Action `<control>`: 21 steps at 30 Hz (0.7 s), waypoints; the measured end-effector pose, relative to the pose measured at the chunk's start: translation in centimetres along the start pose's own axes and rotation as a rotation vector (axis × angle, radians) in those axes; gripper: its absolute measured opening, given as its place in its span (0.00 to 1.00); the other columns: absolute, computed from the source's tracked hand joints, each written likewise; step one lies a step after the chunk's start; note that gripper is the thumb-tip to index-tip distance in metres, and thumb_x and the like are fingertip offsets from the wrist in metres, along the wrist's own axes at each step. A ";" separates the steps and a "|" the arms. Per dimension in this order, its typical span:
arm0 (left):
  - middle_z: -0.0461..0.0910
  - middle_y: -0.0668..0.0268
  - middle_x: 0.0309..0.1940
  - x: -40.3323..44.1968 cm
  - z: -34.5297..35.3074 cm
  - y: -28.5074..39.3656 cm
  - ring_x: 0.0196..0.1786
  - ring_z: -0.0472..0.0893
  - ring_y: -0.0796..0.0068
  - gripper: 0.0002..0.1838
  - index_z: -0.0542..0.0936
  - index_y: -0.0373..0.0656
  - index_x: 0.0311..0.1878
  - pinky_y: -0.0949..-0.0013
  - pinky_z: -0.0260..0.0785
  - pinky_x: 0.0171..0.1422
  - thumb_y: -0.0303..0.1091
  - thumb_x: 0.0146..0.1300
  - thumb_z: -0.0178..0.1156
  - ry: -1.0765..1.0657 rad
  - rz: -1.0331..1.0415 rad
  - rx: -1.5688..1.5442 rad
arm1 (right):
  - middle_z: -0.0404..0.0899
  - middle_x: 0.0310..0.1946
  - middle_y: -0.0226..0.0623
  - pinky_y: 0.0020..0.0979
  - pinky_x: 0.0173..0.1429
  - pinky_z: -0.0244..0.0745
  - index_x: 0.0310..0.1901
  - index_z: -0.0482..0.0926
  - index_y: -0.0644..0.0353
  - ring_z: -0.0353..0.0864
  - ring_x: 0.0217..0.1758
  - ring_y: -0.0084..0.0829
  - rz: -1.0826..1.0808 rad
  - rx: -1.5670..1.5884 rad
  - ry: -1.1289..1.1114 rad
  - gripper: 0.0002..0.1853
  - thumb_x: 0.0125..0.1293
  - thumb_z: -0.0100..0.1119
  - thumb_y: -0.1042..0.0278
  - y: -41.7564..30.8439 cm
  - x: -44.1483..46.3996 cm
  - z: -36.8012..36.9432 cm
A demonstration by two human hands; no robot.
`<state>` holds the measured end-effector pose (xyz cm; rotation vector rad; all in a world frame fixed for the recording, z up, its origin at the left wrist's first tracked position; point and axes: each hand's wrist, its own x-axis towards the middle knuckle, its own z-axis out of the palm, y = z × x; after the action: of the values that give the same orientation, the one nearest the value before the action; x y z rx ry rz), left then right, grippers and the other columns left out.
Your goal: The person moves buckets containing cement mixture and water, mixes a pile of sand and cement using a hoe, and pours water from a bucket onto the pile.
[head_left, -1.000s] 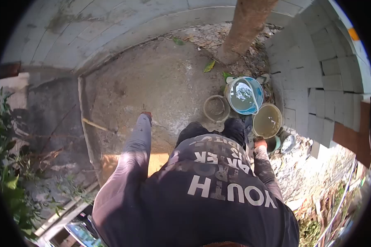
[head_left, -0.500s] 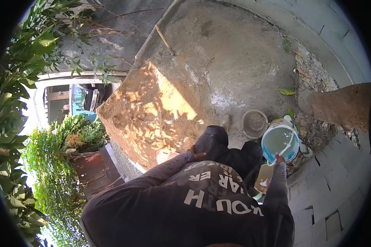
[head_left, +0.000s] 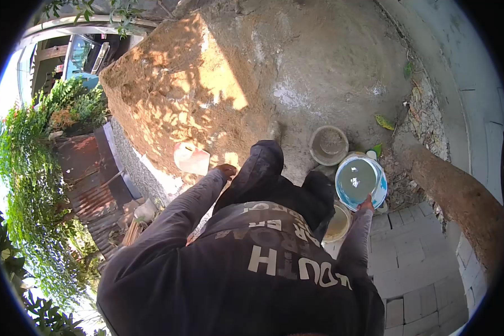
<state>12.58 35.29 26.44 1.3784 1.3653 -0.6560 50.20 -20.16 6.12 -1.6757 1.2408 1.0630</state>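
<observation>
My right hand grips the near rim of a white and blue bucket. Greyish liquid fills much of it, with a bright reflection on the surface. My left hand hangs beside my bent left leg, fingers loosely apart and nothing visible in them. A flat pale-pink piece lies on the soil to the left of that hand. Just beyond the bucket stands a grey round tub. Another container, with murky contents, sits between my right forearm and my leg, partly hidden.
A mound of brown soil borders a grey cement-like patch. On the right are a tree trunk and stacked grey blocks. Rusty corrugated sheets and leafy plants lie left.
My left hand has moved off my knee to its left side. The bucket's white handle no longer crosses its mouth, and my right hand is at the rim. The view has shifted.
</observation>
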 end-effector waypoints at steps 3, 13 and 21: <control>0.84 0.63 0.40 -1.5 -4.8 -5.2 0.35 0.84 0.68 0.19 0.82 0.41 0.48 0.67 0.77 0.40 0.46 0.62 0.64 -0.003 -0.143 0.016 | 0.73 0.15 0.42 0.42 0.22 0.66 0.30 0.78 0.65 0.69 0.14 0.36 -0.162 -0.208 -0.014 0.30 0.57 0.63 0.37 -5.6 -1.0 -1.5; 0.86 0.59 0.38 12.0 -12.4 -8.8 0.41 0.84 0.66 0.25 0.81 0.47 0.53 0.60 0.74 0.50 0.56 0.65 0.52 -0.174 -0.123 0.078 | 0.79 0.27 0.47 0.35 0.39 0.71 0.35 0.81 0.73 0.76 0.30 0.34 -0.967 -0.726 0.102 0.32 0.60 0.62 0.40 -8.5 -38.4 12.6; 0.83 0.64 0.35 20.2 -16.4 -4.5 0.34 0.81 0.71 0.19 0.81 0.41 0.48 0.65 0.74 0.42 0.47 0.63 0.61 0.055 0.164 -0.419 | 0.80 0.27 0.44 0.37 0.40 0.70 0.40 0.81 0.70 0.76 0.31 0.32 -1.060 -1.174 0.080 0.30 0.65 0.57 0.42 -5.5 -55.2 29.5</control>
<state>7.91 56.88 11.90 1.1576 1.3250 -0.2070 40.97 25.81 48.01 -2.6971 -0.5221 1.0059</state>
